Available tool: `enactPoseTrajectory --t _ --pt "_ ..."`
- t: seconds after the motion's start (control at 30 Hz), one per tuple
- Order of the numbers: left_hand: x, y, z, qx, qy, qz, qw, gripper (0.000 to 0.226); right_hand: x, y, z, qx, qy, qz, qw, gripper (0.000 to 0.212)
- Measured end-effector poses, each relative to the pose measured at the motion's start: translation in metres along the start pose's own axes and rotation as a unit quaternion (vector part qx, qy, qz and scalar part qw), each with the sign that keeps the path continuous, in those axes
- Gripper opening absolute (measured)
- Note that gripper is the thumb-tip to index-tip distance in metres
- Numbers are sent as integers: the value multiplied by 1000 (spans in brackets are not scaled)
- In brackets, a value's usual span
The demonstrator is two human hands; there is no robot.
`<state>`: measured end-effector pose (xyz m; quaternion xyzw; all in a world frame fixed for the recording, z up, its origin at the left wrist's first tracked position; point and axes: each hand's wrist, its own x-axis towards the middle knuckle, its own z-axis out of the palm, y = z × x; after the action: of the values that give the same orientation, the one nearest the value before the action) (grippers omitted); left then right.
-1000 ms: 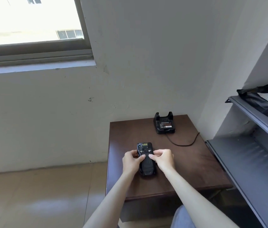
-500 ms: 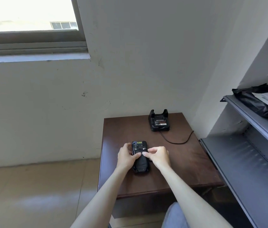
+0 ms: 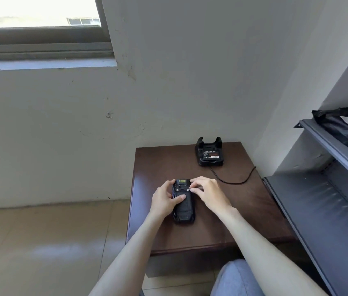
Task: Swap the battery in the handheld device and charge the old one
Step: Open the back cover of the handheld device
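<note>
On the table [image 3: 254,210] the device [image 3: 183,201] lies face down, long axis running away from the person, left hand [image 3: 164,199] clamped on its left side, right hand [image 3: 208,194] pinching what may be a latch screw [image 3: 188,189] at its right edge.

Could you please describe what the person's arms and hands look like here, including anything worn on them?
Both forearms are bare right up to the bottom edge of the picture, so no sleeves show. The left hand and the right hand carry no gloves, and no watch, bracelet or ring can be seen on them. The only clothing in view is light blue-grey fabric over a knee at the bottom.
</note>
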<state>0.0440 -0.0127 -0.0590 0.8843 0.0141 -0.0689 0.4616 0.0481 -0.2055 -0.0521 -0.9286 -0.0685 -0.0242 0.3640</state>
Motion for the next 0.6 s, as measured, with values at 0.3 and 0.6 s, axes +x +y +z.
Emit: enactPoseTrajectory --t 0.3,0.6 --pt "6 -4 1 -3 -11 -14 1000 69 4 0 6 -50 34 -56 997 4" --pt "8 -2 -1 -15 -29 -26 999 67 3 2 9 -135 51 -131 981 5"
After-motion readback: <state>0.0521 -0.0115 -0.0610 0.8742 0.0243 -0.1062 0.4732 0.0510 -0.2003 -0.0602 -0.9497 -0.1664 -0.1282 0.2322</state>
